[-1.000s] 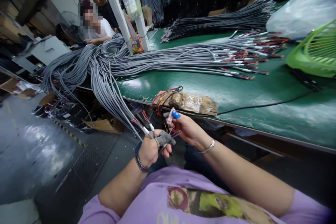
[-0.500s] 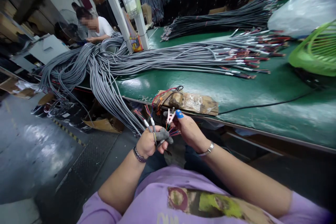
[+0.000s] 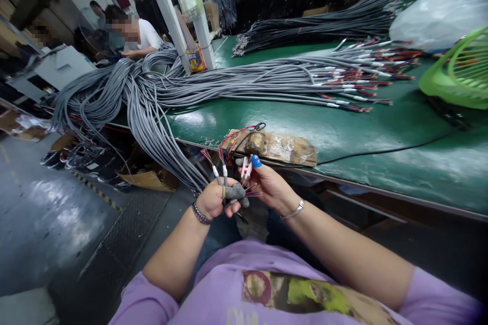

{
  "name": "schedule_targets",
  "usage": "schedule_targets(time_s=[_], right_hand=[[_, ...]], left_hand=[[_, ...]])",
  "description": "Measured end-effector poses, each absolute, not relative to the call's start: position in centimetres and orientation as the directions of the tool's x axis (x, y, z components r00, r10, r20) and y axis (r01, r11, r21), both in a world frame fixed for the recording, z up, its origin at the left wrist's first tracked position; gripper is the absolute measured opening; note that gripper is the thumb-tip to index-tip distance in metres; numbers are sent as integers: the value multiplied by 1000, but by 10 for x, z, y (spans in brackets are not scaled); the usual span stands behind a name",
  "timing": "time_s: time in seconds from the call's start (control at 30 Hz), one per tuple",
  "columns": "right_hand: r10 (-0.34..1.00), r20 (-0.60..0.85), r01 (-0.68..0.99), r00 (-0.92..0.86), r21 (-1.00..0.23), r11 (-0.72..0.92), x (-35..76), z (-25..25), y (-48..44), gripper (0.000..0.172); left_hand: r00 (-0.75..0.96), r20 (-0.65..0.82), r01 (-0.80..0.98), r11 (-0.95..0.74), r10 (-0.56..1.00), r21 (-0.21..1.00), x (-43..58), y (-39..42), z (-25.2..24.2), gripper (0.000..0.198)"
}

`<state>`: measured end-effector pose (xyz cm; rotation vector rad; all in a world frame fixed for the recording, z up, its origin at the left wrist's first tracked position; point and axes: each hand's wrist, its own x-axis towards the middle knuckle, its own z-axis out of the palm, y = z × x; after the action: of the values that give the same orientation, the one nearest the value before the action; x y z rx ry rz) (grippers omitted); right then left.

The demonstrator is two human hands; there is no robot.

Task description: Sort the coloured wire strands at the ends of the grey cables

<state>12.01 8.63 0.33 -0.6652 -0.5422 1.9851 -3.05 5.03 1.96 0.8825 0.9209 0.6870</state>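
Observation:
My left hand point(image 3: 214, 198), with grey covers on some fingers, is closed around several grey cables point(image 3: 224, 180). White sleeves and stripped coloured wires point(image 3: 207, 155) stick up from two of them. More thin coloured wires point(image 3: 253, 193) point right from between its fingers, towards my other hand. Wearing a blue thumb cover, my right hand point(image 3: 273, 189) pinches a small pale pink clip point(image 3: 246, 167) close to those wires. Whether the clip grips a wire is too small to tell. Just beyond both hands, a worn wooden block point(image 3: 284, 148) with red and black leads lies at the table edge.
Long grey cables point(image 3: 229, 78) lie across the green table point(image 3: 381, 134) and hang over its near edge. Black cables point(image 3: 305, 33), a white plastic bag point(image 3: 442, 12) and a green fan point(image 3: 457, 73) are farther back. A co-worker point(image 3: 147, 35) sits at the far left.
Both hands have shifted slightly left, still holding the cables and the clip. The two upright cable ends have swung a little to the right. The view has turned slightly.

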Motion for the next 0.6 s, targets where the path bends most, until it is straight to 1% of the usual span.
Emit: schedule_targets(time_s=[0.13,0.33,0.43,0.53,0.6], right_hand=[[860,-224,-626,-459,-606,-492,121,1,85,39],[804,-255,-608,-536,-544,-578,126,0,81,45],[810,-229,-615,-540,-550,-565,129,2,80,37],[849,-185,-623,-495,-606,-495,129,4,78,27],[867,-164,-615,-470,-644,-455,129,4,76,27]], left_hand=[[439,-386,-132,484,811,865,-31,50,18,28],[374,-386,-139,462,843,876,-27,32,23,33],[251,-331,-185,380,910,906,-20,18,23,35],[145,-287,-227,314,947,922,-11,9,23,34],[105,-277,-250,294,955,922,-7,7,25,34]])
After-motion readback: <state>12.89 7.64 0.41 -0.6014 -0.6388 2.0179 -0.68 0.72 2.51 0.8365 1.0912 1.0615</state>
